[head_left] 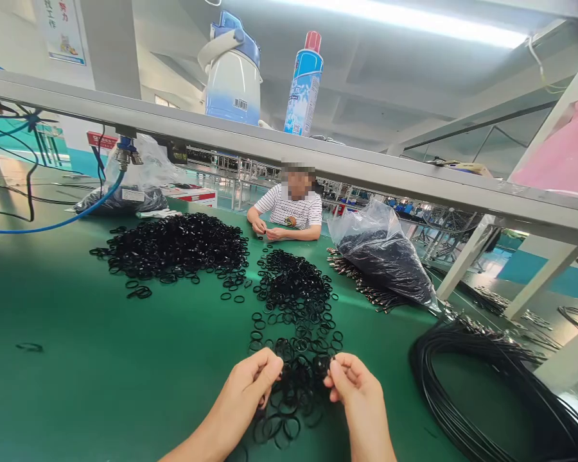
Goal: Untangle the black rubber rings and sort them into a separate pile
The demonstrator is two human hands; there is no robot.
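Note:
Loose black rings (289,425) lie scattered on the green tabletop (139,366), between and below my hands. My left hand (253,385) is closed, thumb against curled fingers, with black ring material showing at its fingertips. Across the rings, my right hand (356,388) pinches a small black ring between thumb and forefinger. The fingers partly hide what each hand holds. A trail of rings runs away from me to a denser pile (296,282). Farther left spreads a larger heap of black rings (178,247).
A coil of black cable (433,385) lies at right. Behind it sits a clear bag of black pieces (385,256); another bag (125,199) stands back left beside a blue hose (77,221). Opposite sits a person (289,208), hands together. A shelf beam (270,144) crosses above.

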